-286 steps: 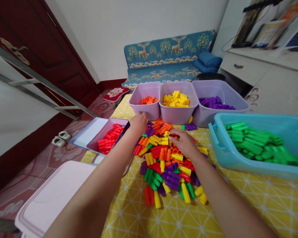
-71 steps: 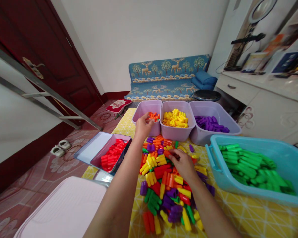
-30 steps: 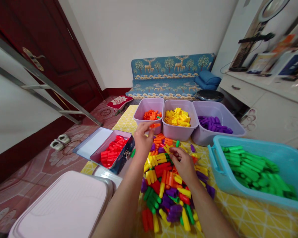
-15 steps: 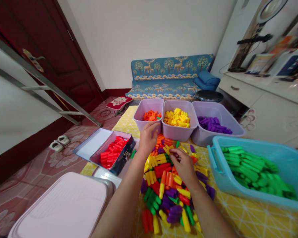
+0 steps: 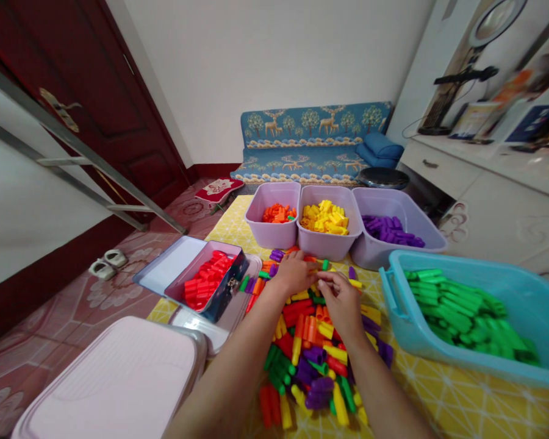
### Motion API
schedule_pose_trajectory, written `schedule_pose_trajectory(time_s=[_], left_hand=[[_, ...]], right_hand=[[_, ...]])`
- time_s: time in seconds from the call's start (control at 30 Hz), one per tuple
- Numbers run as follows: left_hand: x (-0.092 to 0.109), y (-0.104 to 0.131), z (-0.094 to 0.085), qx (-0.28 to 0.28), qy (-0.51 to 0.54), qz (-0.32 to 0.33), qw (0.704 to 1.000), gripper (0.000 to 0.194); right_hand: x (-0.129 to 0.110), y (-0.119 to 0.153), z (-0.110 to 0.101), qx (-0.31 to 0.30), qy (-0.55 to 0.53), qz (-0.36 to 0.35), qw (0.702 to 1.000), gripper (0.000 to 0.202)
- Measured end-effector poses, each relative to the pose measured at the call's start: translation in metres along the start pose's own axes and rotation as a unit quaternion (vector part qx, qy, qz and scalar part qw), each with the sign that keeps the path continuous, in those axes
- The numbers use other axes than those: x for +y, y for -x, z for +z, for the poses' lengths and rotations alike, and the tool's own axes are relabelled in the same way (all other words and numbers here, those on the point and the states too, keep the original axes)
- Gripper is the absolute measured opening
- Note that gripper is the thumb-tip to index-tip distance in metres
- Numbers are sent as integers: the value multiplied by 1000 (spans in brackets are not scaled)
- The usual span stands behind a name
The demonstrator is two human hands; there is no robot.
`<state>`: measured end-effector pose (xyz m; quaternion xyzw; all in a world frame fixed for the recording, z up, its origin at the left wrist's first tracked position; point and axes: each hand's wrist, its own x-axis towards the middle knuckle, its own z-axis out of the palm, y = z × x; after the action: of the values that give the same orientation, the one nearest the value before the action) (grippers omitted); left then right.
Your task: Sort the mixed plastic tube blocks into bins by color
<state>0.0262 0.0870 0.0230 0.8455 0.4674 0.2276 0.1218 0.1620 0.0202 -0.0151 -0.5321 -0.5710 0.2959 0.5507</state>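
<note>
Both hands meet over a mixed pile of plastic tube-like pieces (image 5: pixel 308 329) in red, orange, yellow, green and purple, shaped like marker caps. My left hand (image 5: pixel 296 273) lies over the far part of the pile, its fingers bent in toward the right hand; whatever is in them is hidden. Close beside it, my right hand (image 5: pixel 341 297) has thumb and fingers pinched together, and what they hold cannot be made out. Beyond the hands stand lilac bins with orange pieces (image 5: pixel 279 213), yellow pieces (image 5: pixel 326 217) and purple pieces (image 5: pixel 390 231).
At right is a blue tub (image 5: pixel 393 305) with green pieces (image 5: pixel 471 317). An open tin box (image 5: pixel 231 292) at left holds red pieces (image 5: pixel 208 280). A pale pink lid (image 5: pixel 114 378) is at near left. Behind the yellow-clothed table (image 5: pixel 231 222) is a blue sofa (image 5: pixel 297 161).
My left hand has come down and right from near the orange bin to meet my right hand. The yellow pieces seen at my right fingertips are now hidden.
</note>
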Motion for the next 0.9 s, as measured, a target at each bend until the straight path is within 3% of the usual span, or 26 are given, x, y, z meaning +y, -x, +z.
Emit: schedule_pose_trajectory(time_s=[0.13,0.3,0.5,0.6,0.73,0.9], left_hand=[[6,3,-4,-68,-39,16,997,27],[10,9,-5,-39,-4,36,999,25],[8,20,-7,11,47,-3,999,31],[4,30,-15,30,97,-23,995,26],[-1,52,-31,52,162,-41,985,21],[-8,70,-30,94,218,-86,968,19]], right_hand=[[0,0,0,5,10,-6,1000,19],[2,-1,-1,14,23,-21,999,19],[-2,0,-1,9,8,-20,1000,19],[-12,2,-2,-49,22,-8,999,15],[-26,-1,-11,-202,89,-29,975,9],[-35,-3,-21,-284,190,-104,934,40]])
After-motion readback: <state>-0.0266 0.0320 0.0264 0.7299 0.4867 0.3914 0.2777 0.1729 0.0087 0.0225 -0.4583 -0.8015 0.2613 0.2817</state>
